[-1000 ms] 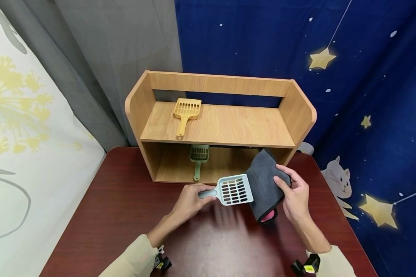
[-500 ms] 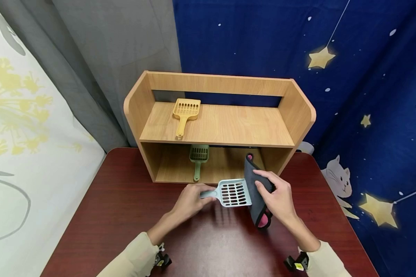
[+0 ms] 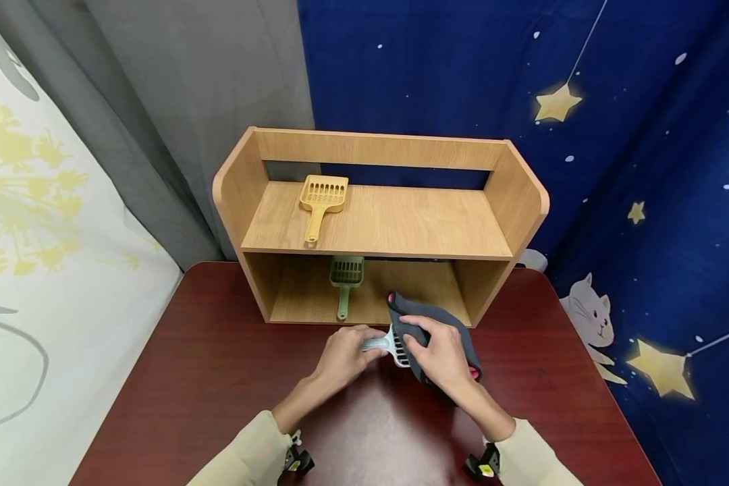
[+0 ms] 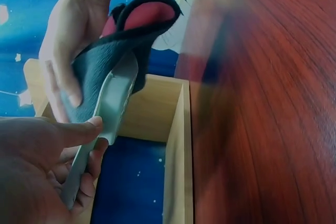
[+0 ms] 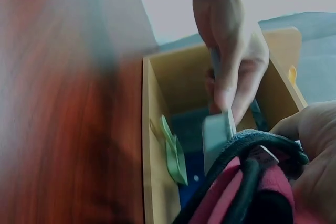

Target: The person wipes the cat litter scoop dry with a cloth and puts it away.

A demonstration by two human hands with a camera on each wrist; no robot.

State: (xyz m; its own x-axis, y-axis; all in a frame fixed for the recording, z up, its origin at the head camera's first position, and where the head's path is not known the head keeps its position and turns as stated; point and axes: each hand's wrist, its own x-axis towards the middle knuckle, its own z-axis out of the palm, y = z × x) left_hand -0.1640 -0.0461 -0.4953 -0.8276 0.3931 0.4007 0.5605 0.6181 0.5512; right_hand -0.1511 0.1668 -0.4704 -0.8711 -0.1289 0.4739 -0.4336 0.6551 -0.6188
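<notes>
A pale blue slotted litter scoop [image 3: 397,348] is held by its handle in my left hand [image 3: 343,354], thumb and fingers pinching it. My right hand [image 3: 440,351] grips a folded dark grey cloth [image 3: 462,332] with black edging and a pink inner side. In the head view the cloth covers most of the scoop's head. The left wrist view shows the cloth [image 4: 100,72] wrapped around the far end of the scoop [image 4: 116,95]. Pink folds of the cloth [image 5: 226,187] show in the right wrist view, close to the scoop [image 5: 215,135].
Behind the hands, a two-tier wooden shelf [image 3: 376,219] stands on the dark red table [image 3: 219,378]. On its upper board lies a yellow litter scoop [image 3: 324,196], and a green litter scoop [image 3: 345,275] lies on the lower board. Curtains [image 3: 413,67] hang behind.
My right hand has moved left with the cloth, from the scoop's far edge to over its head. The left hand, holding the scoop, has shifted slightly right.
</notes>
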